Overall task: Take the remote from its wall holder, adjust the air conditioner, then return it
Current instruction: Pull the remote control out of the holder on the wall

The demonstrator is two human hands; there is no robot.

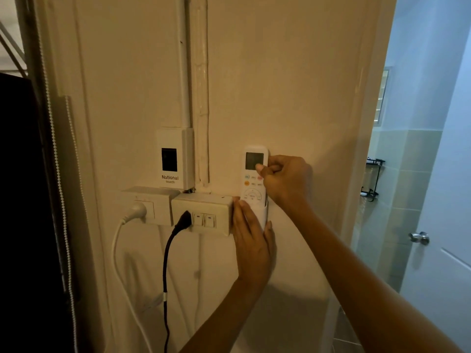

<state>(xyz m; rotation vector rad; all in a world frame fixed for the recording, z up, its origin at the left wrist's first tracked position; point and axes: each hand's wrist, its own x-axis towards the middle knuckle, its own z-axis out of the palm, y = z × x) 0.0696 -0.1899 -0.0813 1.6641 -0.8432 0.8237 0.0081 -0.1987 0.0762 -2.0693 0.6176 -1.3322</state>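
The remote (253, 174) sits upright in its wall holder (263, 215), its lower end inside the pocket. The right hand (285, 179) pinches its upper right edge; the left hand (252, 240) presses flat against the holder. Whether this is the taking or the returning cannot be told. The switch box (204, 212) touches the left fingertips, while bare wall lies above and right.

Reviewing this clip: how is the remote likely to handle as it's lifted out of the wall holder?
The remote looks like a rigid plastic slab, so it should probably slide straight up without flexing. It seems light: the right hand pinches only its top edge. Its smooth casing may be slippery, and the left hand bracing the holder suggests some friction there.
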